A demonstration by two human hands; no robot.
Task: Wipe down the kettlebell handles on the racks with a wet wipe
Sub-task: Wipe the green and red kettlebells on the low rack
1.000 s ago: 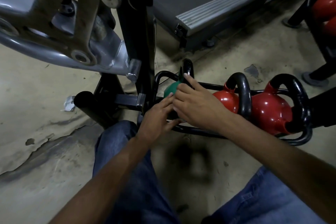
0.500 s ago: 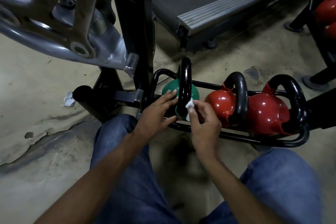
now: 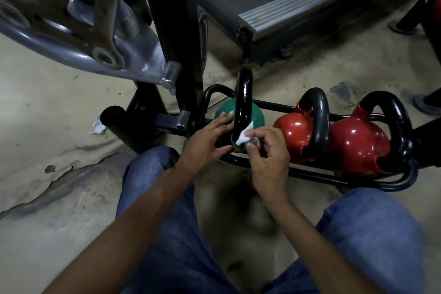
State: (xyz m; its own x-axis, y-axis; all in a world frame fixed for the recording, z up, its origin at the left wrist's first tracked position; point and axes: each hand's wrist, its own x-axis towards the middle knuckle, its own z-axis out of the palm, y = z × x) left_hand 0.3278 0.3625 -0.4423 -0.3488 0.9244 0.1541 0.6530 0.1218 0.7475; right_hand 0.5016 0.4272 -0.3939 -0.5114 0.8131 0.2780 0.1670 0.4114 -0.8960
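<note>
A green kettlebell [image 3: 257,114] with a glossy black handle [image 3: 243,100] sits at the left end of a low black rack [image 3: 310,176]. My left hand [image 3: 210,141] rests flat against the green bell's left side, fingers spread. A small white wet wipe [image 3: 243,136] is pinched in my right hand [image 3: 269,155] and pressed against the lower end of that black handle. To the right stand two red kettlebells [image 3: 293,131] [image 3: 358,145], each with a black handle.
A grey and black machine frame [image 3: 167,31] rises just left of the rack. A treadmill deck [image 3: 298,2] lies behind. A scrap of white paper [image 3: 97,126] lies on the worn floor at left. My knees in blue jeans are below.
My right hand came off the top of the green kettlebell, drew back toward me and now holds the wipe at the handle's lower end. The left hand stays on the bell.
</note>
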